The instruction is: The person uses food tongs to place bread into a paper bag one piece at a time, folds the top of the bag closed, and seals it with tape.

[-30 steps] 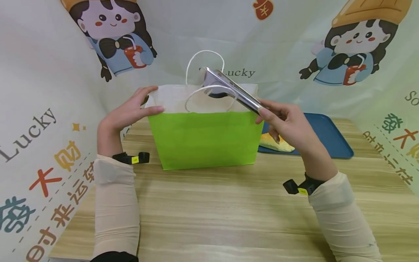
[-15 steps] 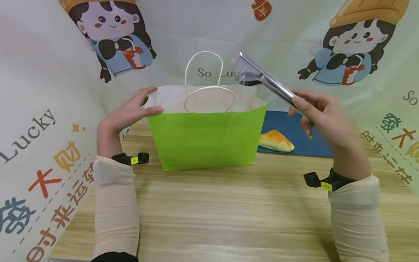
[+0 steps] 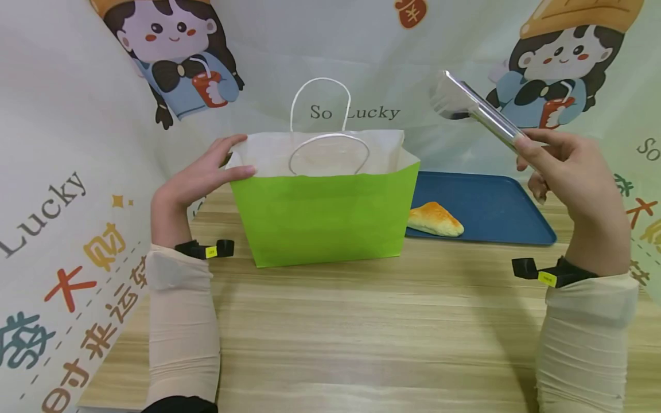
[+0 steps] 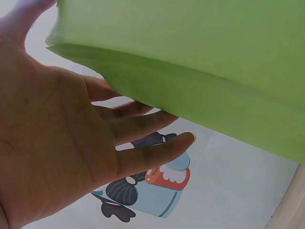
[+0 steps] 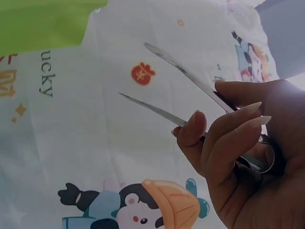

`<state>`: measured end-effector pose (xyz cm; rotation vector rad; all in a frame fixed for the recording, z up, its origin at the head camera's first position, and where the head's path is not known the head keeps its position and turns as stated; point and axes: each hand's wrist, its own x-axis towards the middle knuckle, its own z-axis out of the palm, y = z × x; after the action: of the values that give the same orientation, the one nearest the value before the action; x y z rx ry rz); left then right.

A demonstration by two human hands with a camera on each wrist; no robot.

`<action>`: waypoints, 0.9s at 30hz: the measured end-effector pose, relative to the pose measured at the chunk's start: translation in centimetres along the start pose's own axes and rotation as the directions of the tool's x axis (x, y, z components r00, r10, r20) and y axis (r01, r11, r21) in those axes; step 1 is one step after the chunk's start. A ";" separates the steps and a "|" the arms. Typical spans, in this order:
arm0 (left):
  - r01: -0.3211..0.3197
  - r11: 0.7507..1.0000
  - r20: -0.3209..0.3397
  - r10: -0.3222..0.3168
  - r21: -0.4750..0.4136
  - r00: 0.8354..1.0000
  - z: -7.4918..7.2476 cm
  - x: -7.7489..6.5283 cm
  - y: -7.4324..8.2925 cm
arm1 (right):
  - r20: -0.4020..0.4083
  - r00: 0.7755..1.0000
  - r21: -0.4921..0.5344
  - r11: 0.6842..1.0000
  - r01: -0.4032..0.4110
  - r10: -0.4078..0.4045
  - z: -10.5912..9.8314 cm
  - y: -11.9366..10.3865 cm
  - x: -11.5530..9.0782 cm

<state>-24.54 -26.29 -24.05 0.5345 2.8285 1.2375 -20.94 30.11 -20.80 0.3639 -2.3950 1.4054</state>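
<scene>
A bright green paper bag [image 3: 325, 218] with a white inside and two white handles stands upright on the table in the head view. My left hand [image 3: 198, 176] holds its left rim, thumb over the front edge and fingers along the side and back. In the left wrist view those fingers [image 4: 143, 126] lie nearly straight against the green paper. Up at the right, my right hand [image 3: 586, 172] grips metal food tongs [image 3: 493, 117], raised clear of the tray. The right wrist view shows both tong arms spread apart, nothing between them, and a dark ring at the grip.
A blue tray [image 3: 501, 209] lies behind and right of the bag. On its left end sits a golden triangular pastry [image 3: 436, 219], partly hidden by the bag. Printed sheets [image 3: 454, 34] wall in the wooden table [image 3: 361, 332] behind and at both sides.
My right hand has moved the tongs from over the bag's opening out to the right, past the tray, uncovering the pastry. My left hand has stayed on the bag.
</scene>
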 end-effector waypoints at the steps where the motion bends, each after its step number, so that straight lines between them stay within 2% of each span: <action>1: -0.005 1.000 0.002 0.005 0.003 1.000 0.0 0.0 0.0 | -0.003 1.000 -0.047 0.999 -0.019 0.019 -0.2 0.3 0.2; 4: -0.018 1.000 0.005 0.018 0.008 1.000 0.0 0.1 0.0 | 0.024 0.995 -0.177 0.980 -0.087 0.092 -0.7 1.5 1.1; 8: -0.028 1.000 0.004 0.028 -0.003 1.000 0.0 0.0 -0.1 | 0.112 0.976 -0.385 0.914 -0.129 0.185 -1.2 3.1 2.1; 10: -0.031 0.999 0.003 0.031 -0.011 1.000 0.0 0.0 -0.1 | 0.158 0.964 -0.443 0.888 -0.123 0.213 -1.3 3.7 2.4; 13: -0.027 1.000 0.003 0.027 -0.014 1.000 0.0 0.0 0.0 | 0.219 0.945 -0.465 0.878 -0.117 0.242 -1.4 4.5 2.8; 16: -0.021 1.000 0.002 0.021 -0.014 1.000 0.0 0.0 -0.1 | 0.274 0.916 -0.467 0.874 -0.138 0.292 -1.4 5.1 3.1; 20: -0.021 1.000 0.003 0.021 -0.015 1.000 -0.1 0.0 -0.1 | 0.320 0.884 -0.486 0.860 -0.155 0.340 -1.4 5.8 3.3; 27: -0.026 0.999 0.010 0.026 -0.024 1.000 -0.1 0.0 -0.2 | 0.421 0.836 -0.510 0.854 -0.104 0.353 -1.2 6.9 3.3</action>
<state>-24.61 -26.50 -24.16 0.5763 2.8037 1.2674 -26.43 34.34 -24.32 0.3403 -3.2047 0.8132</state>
